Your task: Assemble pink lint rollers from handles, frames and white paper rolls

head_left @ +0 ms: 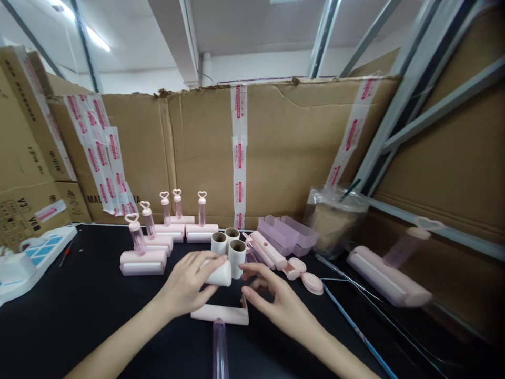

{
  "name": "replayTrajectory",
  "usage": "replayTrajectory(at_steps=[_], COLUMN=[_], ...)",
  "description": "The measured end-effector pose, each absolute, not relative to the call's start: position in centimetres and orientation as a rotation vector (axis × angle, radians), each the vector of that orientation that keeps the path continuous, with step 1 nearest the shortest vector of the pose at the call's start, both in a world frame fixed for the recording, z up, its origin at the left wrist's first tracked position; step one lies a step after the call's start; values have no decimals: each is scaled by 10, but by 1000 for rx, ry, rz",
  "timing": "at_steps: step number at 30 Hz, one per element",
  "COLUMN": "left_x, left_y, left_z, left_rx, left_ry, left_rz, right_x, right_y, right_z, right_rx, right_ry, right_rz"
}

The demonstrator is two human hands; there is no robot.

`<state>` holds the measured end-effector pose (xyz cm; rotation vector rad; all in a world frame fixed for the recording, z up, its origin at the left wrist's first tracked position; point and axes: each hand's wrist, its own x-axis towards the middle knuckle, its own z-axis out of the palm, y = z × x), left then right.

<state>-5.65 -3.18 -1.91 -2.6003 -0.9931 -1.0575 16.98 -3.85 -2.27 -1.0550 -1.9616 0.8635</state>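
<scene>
My left hand (191, 284) is wrapped round a white lint roller refill (221, 274), tilted with one end toward the right. My right hand (272, 300) is beside it with thumb and fingers apart, holding nothing. Below both hands lies a pink lint roller frame (219, 314), its clear pink tube handle (220, 350) pointing toward me. Just behind the held roll, several white refill rolls with brown cores (237, 258) stand upright. Pink roller bodies (268, 250) and round pink caps (312, 283) lie beyond my right hand.
Several finished-looking pink lint rollers (142, 261) with heart-topped handles stand at the back left, another (390, 276) at the right. Lilac covers (276, 235), a plastic-lined container (335, 221) and a thin blue rod (355, 326) are to the right. A power strip (37, 258) sits left; cardboard (201, 142) walls the back.
</scene>
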Motion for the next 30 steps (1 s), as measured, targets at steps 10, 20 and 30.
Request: replayTrajectory(at_steps=[10,20,30], left_x=[-41,-38,-58], left_y=[-44,-41,-18], left_z=[-29,-39,-27], left_rx=[-2510,-2657,-2441], left_ry=[-800,-936,-1605], left_rz=[-681,-776,-1860], right_x=[159,154,239], right_y=[-44,-45,-1], right_z=[-32,-33,11], right_rx=[-893,-972,-1376], right_ry=[-1922,-1874,-1683], right_rz=[868,865,310])
